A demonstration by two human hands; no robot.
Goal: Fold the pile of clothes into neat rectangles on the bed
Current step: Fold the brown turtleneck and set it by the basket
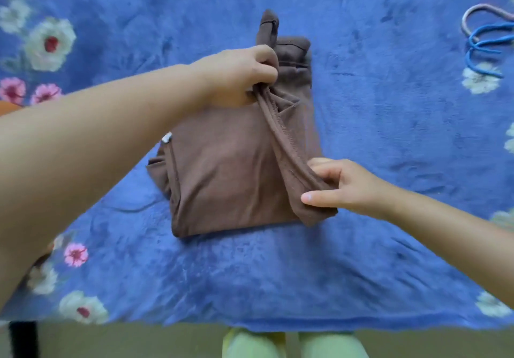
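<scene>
Brown garment [222, 174] lies mid-bed on the blue flowered blanket [375, 140], partly folded into a rough rectangle; near edge is folded over, left side shows a seam and a small white tag [167, 137]

Left hand [236, 75]: fingers clenched around a bunched part of the garment near its far end, lifting it off the layer below. A narrow brown strip sticks up past the knuckles, away from the person

Right hand [342, 185]: thumb and fingers pinch the near right corner of the same garment. Between the two hands a hemmed edge runs taut as a raised ridge, diagonal from far-left to near-right

Far right edge of blanket: blue cord [484, 43] in loops, touching a pale pinkish cord [484, 10] curved above it; both well apart from the garment

Bottom of view: pale green trouser legs [294, 343] below the blanket's near edge
</scene>
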